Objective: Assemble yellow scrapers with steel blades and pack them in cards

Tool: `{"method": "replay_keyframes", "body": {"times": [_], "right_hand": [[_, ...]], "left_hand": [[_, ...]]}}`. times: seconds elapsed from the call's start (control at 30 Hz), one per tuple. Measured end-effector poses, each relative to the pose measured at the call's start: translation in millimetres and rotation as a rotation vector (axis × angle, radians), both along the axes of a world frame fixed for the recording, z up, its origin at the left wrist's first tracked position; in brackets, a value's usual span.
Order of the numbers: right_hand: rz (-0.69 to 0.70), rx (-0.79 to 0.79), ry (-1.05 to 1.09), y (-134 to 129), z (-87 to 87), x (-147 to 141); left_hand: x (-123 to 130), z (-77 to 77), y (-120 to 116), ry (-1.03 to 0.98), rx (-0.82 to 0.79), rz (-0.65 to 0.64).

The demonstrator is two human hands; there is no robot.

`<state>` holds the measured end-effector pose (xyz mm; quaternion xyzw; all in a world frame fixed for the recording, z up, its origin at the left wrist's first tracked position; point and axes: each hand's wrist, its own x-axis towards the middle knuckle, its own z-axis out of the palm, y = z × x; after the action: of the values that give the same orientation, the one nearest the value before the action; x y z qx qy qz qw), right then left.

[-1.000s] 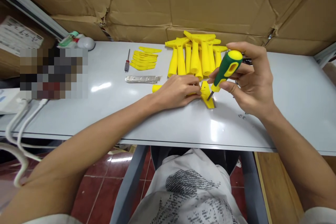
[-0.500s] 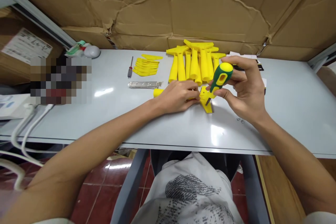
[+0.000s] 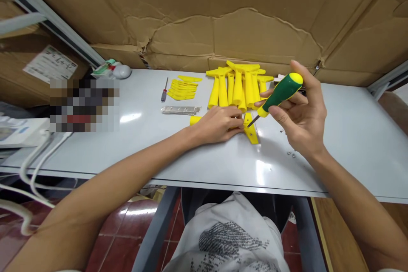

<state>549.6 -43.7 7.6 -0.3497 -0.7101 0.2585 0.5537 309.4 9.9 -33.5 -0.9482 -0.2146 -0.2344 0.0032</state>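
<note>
My left hand [image 3: 221, 123] is closed around the handle of a yellow plastic scraper [image 3: 251, 131], which lies on the table with its wide head pointing right. A thin blade edge shows along the head's right side, and a screw sits in its lower part. In my right hand [image 3: 307, 114] is a green and yellow screwdriver [image 3: 282, 91], held by its handle and tilted. Its dark tip is over the scraper head near my left fingertips; whether it touches cannot be made out. A few small screws [image 3: 291, 154] lie beneath my right hand.
Several yellow scraper bodies [image 3: 237, 85] are heaped behind my hands. Left of them lie yellow flat pieces [image 3: 183, 89], a stack of metal blades [image 3: 180, 110] and a small grey screwdriver [image 3: 164, 93]. Cardboard [image 3: 255, 38] walls the back; white cables [image 3: 35, 170] hang at the left.
The screwdriver tip has moved up from the lower part of the scraper head, and the tool leans more to the right. My left hand keeps its hold. The camera view has shifted slightly.
</note>
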Motion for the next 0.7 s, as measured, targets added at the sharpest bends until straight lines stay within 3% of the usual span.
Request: {"method": "replay_keyframes", "body": {"times": [0.17,0.27,0.5,0.7], "right_hand": [[0.091,-0.302,0.078,15.0,-1.2,12.6],[0.129,-0.394,0.109,19.5,-2.2,16.5],[0.103,-0.227,0.015,12.7,-2.0,9.0],[0.096,-0.224,0.009,12.2,-7.3,6.3]], "left_hand": [[-0.9,0.1,0.6,0.001,0.016,-0.011],[-0.8,-0.1,1.0,0.003,0.017,-0.008],[-0.9,0.6,0.4,-0.007,0.005,-0.017],[-1.1,0.9,-0.1,-0.023,0.004,-0.027]]}}
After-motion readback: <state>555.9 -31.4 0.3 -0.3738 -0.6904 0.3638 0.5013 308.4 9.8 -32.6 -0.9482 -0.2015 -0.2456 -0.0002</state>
